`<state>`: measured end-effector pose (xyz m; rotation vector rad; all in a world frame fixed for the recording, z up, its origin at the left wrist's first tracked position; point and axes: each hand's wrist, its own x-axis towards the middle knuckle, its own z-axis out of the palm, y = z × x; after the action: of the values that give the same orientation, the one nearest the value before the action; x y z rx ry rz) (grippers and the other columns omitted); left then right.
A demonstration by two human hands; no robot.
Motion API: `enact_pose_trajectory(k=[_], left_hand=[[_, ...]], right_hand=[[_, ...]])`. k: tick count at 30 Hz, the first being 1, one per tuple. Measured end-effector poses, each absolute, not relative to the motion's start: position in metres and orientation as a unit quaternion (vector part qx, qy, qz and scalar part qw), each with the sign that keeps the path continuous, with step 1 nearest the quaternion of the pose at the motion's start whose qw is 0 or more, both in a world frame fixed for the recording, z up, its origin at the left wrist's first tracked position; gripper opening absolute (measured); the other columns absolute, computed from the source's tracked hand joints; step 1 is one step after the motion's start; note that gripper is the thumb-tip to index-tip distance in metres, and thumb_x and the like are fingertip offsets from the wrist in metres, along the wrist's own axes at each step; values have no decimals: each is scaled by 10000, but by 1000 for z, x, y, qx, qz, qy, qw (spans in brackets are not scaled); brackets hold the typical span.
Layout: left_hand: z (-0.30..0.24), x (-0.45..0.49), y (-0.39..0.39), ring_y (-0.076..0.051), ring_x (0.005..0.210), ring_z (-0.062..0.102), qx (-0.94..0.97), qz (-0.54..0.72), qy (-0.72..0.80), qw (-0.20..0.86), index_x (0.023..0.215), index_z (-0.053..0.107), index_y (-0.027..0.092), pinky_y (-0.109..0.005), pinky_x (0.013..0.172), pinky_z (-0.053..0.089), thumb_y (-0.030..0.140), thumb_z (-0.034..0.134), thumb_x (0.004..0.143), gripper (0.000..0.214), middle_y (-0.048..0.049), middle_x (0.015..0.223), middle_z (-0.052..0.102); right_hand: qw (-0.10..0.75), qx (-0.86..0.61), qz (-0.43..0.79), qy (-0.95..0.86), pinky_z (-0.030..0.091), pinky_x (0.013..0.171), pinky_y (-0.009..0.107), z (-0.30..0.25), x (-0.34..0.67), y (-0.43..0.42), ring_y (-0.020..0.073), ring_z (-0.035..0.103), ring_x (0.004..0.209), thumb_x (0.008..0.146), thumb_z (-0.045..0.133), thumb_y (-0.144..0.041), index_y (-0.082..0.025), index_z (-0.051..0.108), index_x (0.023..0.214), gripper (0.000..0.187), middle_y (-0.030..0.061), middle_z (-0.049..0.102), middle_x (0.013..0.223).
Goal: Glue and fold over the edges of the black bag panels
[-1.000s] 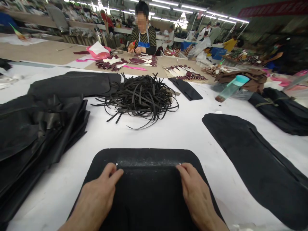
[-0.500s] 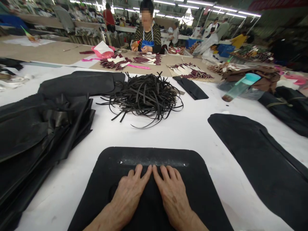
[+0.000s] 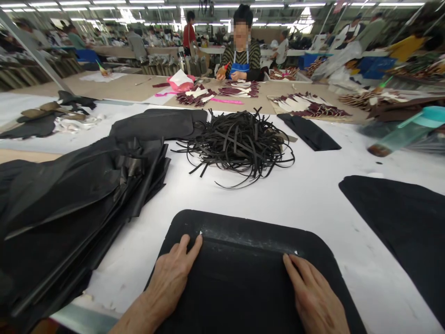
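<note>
In front of me on the white-covered table lies a flat black panel (image 3: pixel 243 283) with rounded corners, leather-like in look. Along its far edge runs a shallow crease with whitish smears, between two small white triangular marks. My left hand (image 3: pixel 172 273) rests flat on the panel's left side, its fingertips close to the left mark. Over on the right, my right hand (image 3: pixel 313 290) lies on the panel with fingers stretched out, the index tip just short of the right mark. Neither hand grips anything; both press or rest on the surface.
A heap of thin black strips (image 3: pixel 239 144) sits beyond the panel. Folded black sheets (image 3: pixel 86 195) pile up at left, and another black piece (image 3: pixel 399 222) lies at right. A turquoise-lidded bottle (image 3: pixel 399 134) stands tilted at far right. Across the table, a person (image 3: pixel 241 51) handles maroon pieces.
My hands have moved apart from the middle of the crease, left hand toward the left mark, right hand toward the right mark. The view has swung left, and the panel appears slightly turned.
</note>
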<state>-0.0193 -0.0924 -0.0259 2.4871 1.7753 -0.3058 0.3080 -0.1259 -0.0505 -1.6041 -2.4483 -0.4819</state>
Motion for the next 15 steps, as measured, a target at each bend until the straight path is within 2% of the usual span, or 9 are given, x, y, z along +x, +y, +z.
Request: enact_pose_trajectory(k=[4,7,9,11,13,15], left_hand=[[-26,-21,-89,-176,917,622,794,-83,599,60,1362,329,268,-284,683,534,-58,238,797,658,-94,1174,488],[-25,-31,-87,-164,797,657,775,-49,624,90,1353,346,246,-279,624,541,-28,244,825,604,-93,1148,520],[-20,-38,-87,-162,757,667,771,30,627,102,1344,351,211,-279,628,551,43,271,875,505,-97,1134,557],[-11,-37,-88,-167,841,670,771,145,611,104,1309,383,188,-262,712,553,134,318,916,401,-89,1124,602],[2,-27,-90,-158,949,650,772,245,575,110,1262,422,192,-217,789,531,205,371,929,337,-67,1109,642],[15,-9,-93,-129,941,651,788,301,522,125,1239,440,198,-165,789,515,215,399,928,314,-46,1070,671]], right_hand=[[88,-546,-154,-819,464,858,354,-54,313,-127,261,548,997,822,363,-36,-68,519,1169,382,152,592,1084],[105,-568,-127,-806,475,837,381,-53,324,-128,270,558,957,890,362,-158,-110,590,1016,265,150,597,1051],[126,-601,-111,-781,479,808,418,-47,328,-128,279,571,913,919,362,-269,-162,604,874,268,137,608,1015],[160,-633,-82,-753,483,787,424,-34,322,-128,277,584,889,927,366,-353,-198,591,797,302,115,619,990],[201,-643,-13,-739,495,772,360,-16,303,-126,243,602,886,922,395,-394,-222,581,772,294,86,627,989],[229,-613,104,-749,494,774,262,4,276,-124,192,613,912,912,435,-384,-233,585,778,252,61,629,1042]])
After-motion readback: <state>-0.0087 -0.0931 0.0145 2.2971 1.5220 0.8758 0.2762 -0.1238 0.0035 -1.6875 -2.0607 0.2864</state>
